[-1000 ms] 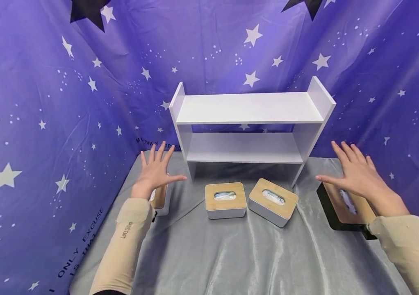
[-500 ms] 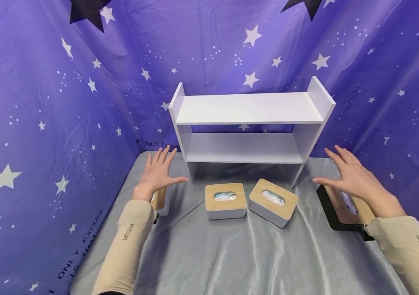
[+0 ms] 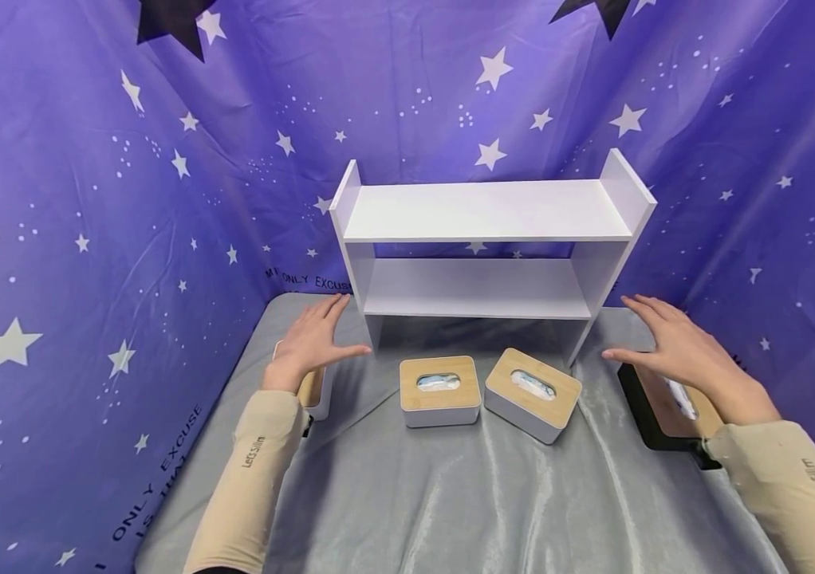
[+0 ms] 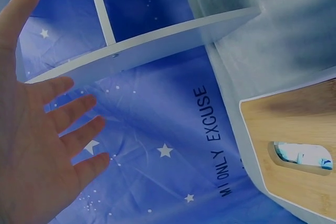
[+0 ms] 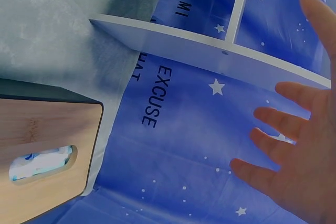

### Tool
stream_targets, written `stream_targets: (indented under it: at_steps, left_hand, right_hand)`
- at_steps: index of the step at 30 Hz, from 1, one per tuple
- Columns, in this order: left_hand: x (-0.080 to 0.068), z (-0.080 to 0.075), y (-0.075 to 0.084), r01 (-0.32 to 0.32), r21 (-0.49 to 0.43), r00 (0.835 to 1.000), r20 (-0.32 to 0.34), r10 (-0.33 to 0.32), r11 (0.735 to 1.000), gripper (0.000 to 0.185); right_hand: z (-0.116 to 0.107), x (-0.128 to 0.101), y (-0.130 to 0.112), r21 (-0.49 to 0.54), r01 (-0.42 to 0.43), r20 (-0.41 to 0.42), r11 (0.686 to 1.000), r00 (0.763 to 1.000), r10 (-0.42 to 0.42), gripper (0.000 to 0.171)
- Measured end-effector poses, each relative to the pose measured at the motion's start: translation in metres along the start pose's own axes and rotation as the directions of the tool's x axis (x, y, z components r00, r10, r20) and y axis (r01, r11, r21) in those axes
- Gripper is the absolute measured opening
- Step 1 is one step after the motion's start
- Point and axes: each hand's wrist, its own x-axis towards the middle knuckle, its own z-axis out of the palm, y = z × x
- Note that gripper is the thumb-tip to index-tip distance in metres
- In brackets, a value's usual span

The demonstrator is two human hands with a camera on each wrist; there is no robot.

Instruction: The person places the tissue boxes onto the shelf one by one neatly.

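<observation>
My left hand (image 3: 309, 343) hovers near the left side of a white two-tier shelf (image 3: 479, 211), fingers extended and thumb out, holding nothing. Partly hidden under it is a white tissue box (image 4: 294, 119) with a wooden lid. On the other side, my right hand (image 3: 687, 355) is held up with fingers extended, also holding nothing. It overlaps a black tissue box (image 5: 47, 135) with a wooden lid. Between the hands, in front of the shelf, sit two white tissue boxes with wooden lids: a straight tissue box (image 3: 439, 408) and an angled tissue box (image 3: 522, 414).
A grey cloth (image 3: 450, 502) covers the table. Purple curtains (image 3: 127, 239) with white stars hang behind the shelf and along both sides. The shelf's upright side panel (image 4: 173, 40) stands close to the left hand.
Both hands have moved slightly inward toward the shelf, and their fingers have tipped lower. The shelf and tissue boxes have stayed in place.
</observation>
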Motion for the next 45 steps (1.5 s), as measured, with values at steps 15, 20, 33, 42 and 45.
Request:
stream_targets:
  at_steps: [15, 20, 33, 42, 45]
  left_hand:
    - [-0.002, 0.006, 0.005, -0.01, -0.012, 1.0, -0.003, 0.01, 1.0, 0.099]
    - [-0.002, 0.01, 0.007, -0.01, -0.043, 1.0, 0.007, 0.01, 0.999, 0.097]
    - [-0.006, 0.019, 0.006, -0.01, -0.087, 0.998, 0.059, 0.016, 0.996, 0.101]
    - [-0.006, 0.028, 0.01, -0.011, -0.116, 0.997, 0.075, 0.019, 0.993, 0.095]
    - [-0.007, 0.032, 0.011, -0.012, -0.122, 0.997, 0.069, 0.021, 0.993, 0.093]
  right_hand:
    - [0.005, 0.001, -0.006, 0.011, 0.03, 0.013, 0.999, 0.999, -0.031, 0.096]
    - [0.007, 0.001, -0.007, 0.043, 0.03, 0.02, 0.999, 0.999, -0.031, 0.094]
    - [0.018, 0.0, -0.013, 0.056, 0.135, -0.033, 0.989, 0.991, -0.133, 0.082]
    - [0.028, 0.0, -0.019, 0.056, 0.137, -0.014, 0.989, 0.991, -0.137, 0.078]
    - [0.031, -0.001, -0.02, 0.059, 0.15, -0.023, 0.987, 0.989, -0.149, 0.077]
